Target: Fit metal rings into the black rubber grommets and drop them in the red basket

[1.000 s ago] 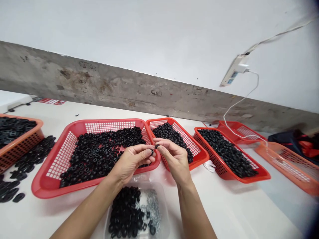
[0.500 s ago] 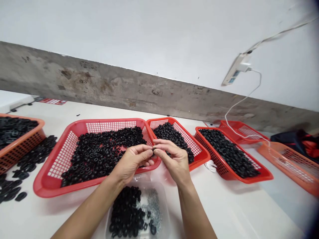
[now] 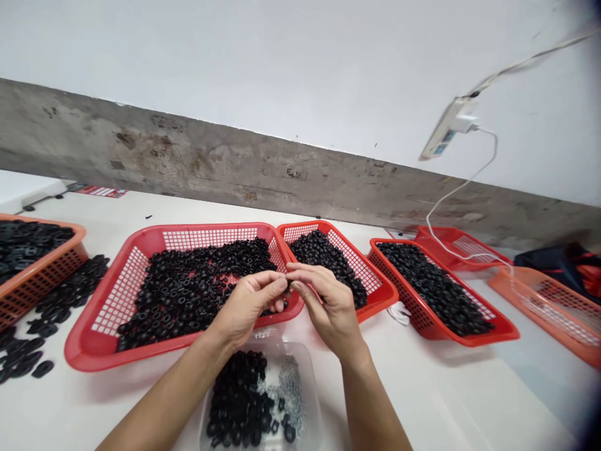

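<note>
My left hand and my right hand meet fingertip to fingertip above the front edge of a red basket. Between the pinched fingers is a small black part, mostly covered, so its exact shape cannot be made out. Both hands are closed on it. The red basket behind my left hand holds many small black ring-shaped parts. Below my wrists stands a clear plastic box with black parts on its left side and tiny silvery pieces on its right.
Two more red baskets of black parts stand to the right, near an orange basket. At left, black pieces lie loose beside another orange basket. A white cable hangs from a power strip.
My right thumb and fingers have shifted slightly around the small black part. The hands stay in nearly the same place, and the view has moved very little.
</note>
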